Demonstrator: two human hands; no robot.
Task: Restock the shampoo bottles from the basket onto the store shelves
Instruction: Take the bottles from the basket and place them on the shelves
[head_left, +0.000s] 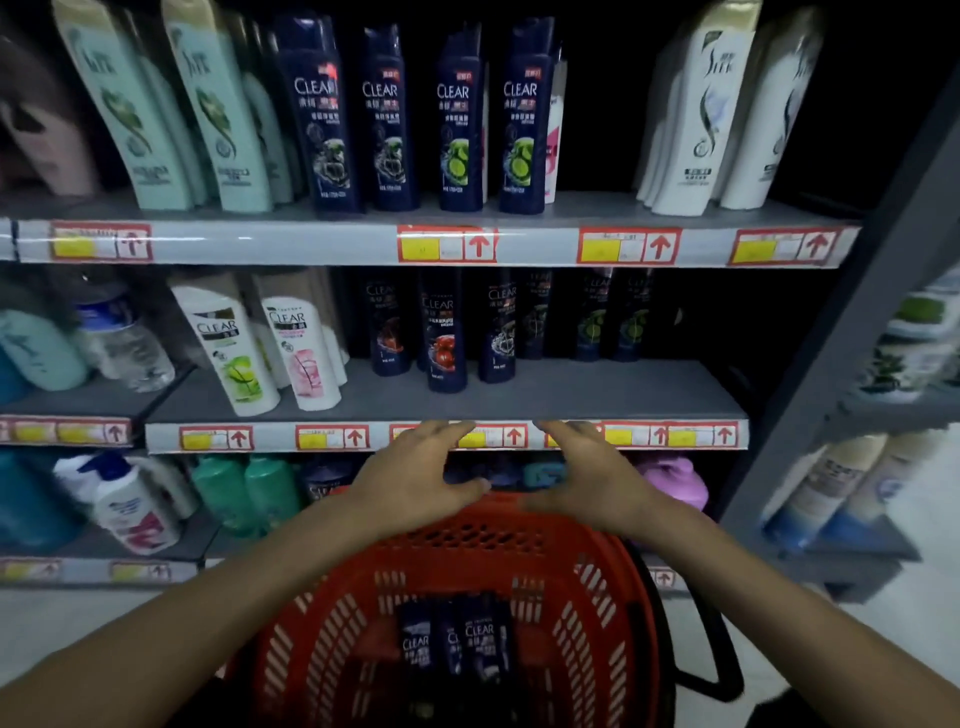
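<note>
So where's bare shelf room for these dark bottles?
Top shelf: a gap between the dark bottles and the white bottles. Middle shelf: bare front right of the dark row. Left ends are crowded.

The word "CLEAR" stands in white on four dark blue bottles on the top shelf, above its red-framed price tags. Each tag carries a red upward arrow beside a yellow patch; the print on them is too blurred to read. Below that shelf edge, "CLEAR" shows again on two white bottles, one with a green motif, one pink, and on the dark bottles to their right. The tall pale green and white bottles on the top shelf bear a slanted script I cannot make out. Far below, "CLEAR" is legible on dark bottles lying in the red basket
</note>
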